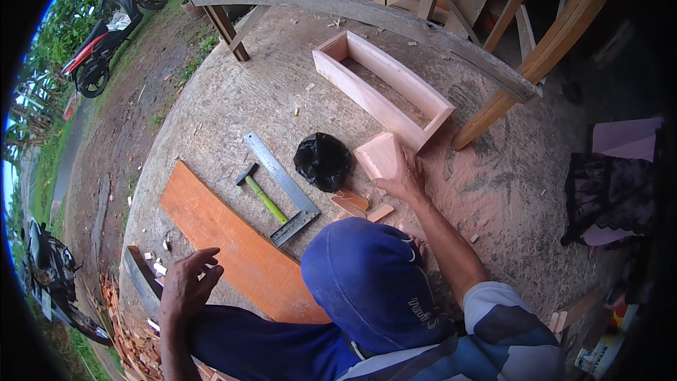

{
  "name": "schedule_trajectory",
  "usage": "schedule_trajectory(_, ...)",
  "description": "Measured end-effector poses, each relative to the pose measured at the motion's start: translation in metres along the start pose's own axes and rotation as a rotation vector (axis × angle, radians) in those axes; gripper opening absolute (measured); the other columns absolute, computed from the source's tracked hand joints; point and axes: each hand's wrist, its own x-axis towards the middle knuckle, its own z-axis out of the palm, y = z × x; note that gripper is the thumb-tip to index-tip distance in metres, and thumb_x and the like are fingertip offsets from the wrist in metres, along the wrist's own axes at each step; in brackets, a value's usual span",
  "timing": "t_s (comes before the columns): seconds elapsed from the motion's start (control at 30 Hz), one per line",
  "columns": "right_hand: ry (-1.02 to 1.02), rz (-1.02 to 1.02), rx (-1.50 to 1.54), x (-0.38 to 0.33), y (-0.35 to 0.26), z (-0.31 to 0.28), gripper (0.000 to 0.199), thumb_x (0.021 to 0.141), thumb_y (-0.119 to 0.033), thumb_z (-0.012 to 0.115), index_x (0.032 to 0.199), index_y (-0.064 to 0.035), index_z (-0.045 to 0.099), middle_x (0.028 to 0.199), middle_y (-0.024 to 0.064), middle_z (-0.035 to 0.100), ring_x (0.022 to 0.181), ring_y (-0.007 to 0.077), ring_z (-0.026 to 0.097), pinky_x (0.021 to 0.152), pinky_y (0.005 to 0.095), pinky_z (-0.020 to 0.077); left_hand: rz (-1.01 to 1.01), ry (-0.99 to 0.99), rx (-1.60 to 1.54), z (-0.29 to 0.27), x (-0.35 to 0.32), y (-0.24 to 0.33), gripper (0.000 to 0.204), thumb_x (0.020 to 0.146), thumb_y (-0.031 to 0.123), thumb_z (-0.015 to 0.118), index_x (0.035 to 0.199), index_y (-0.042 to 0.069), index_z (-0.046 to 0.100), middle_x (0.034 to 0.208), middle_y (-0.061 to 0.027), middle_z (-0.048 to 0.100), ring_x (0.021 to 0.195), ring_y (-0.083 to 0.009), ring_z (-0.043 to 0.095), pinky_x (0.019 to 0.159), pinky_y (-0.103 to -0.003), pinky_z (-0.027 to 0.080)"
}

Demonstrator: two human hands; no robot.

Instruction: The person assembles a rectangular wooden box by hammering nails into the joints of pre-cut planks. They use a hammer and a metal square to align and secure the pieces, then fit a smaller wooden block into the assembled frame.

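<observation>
At the lower edge of the frame, nearest the camera, a rounded bulk of dark blue cloth point(367, 282) covered the middle. To its left, the person's left hand point(189, 283) was unoccupied, its fingers loosely bent; from this angle it was hard to say whether they brushed the flat orange-brown wooden board point(226, 233) beside them. Beyond that board, left of centre, lay a hammer with a lime-green handle and dark head point(265, 197), and next to it an L-shaped metal square point(283, 178).

Near the centre of the frame, the right hand point(407, 178) gripped a pale pink, blocky piece of wood point(376, 155), which stood just right of a crumpled black plastic bag point(322, 162). Small reddish wood offcuts point(352, 201) lay below the bag.

Farther off, at upper centre, a long rectangular frame of pale pink boards point(367, 101) rested on the grey concrete floor point(233, 99). Behind it, a curved, weathered grey plank point(367, 15) spanned the top, and at the upper left stood a red-and-black motorcycle point(92, 51).
</observation>
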Motion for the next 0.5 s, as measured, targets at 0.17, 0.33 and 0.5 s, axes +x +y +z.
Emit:
schedule_trajectory(0.17,0.153,-0.307,0.595,-0.034,-0.043,-0.048,0.121,0.068,-0.031,0.089,0.163,0.0013,0.020,0.152,0.0263,0.036,0.144,0.0396,0.039,0.119,0.0503,0.0360,0.273,-0.096,-0.254,0.012,0.063,0.044,0.050,0.099,0.035,0.072,0.136,0.002,0.065,0.120,-0.0209,0.074,0.104,-0.0300,0.075,0.091,-0.043,0.060)
schedule_trajectory(0.33,0.362,-0.473,0.407,-0.047,-0.121,-0.076,0.131,0.072,-0.047,0.095,0.163,0.0007,0.014,0.152,0.0273,0.032,0.144,0.0438,0.035,0.119,0.0531,0.0347,0.571,-0.276,-0.757,0.077,0.137,0.123,0.068,0.104,0.040,0.067,0.154,0.001,0.043,0.145,-0.0203,0.060,0.129,-0.0304,0.062,0.106,-0.044,0.053)
schedule_trajectory(0.5,0.443,-0.362,0.884,-0.039,-0.151,-0.103,0.120,0.081,-0.046,0.089,0.164,-0.0010,0.015,0.146,0.0258,0.039,0.129,0.0398,0.052,0.110,0.0525,0.0438,0.690,-0.250,-1.230,0.095,0.167,0.157,0.057,0.106,0.030,0.063,0.152,0.002,0.045,0.141,-0.0146,0.061,0.132,-0.0225,0.058,0.112,-0.039,0.046)
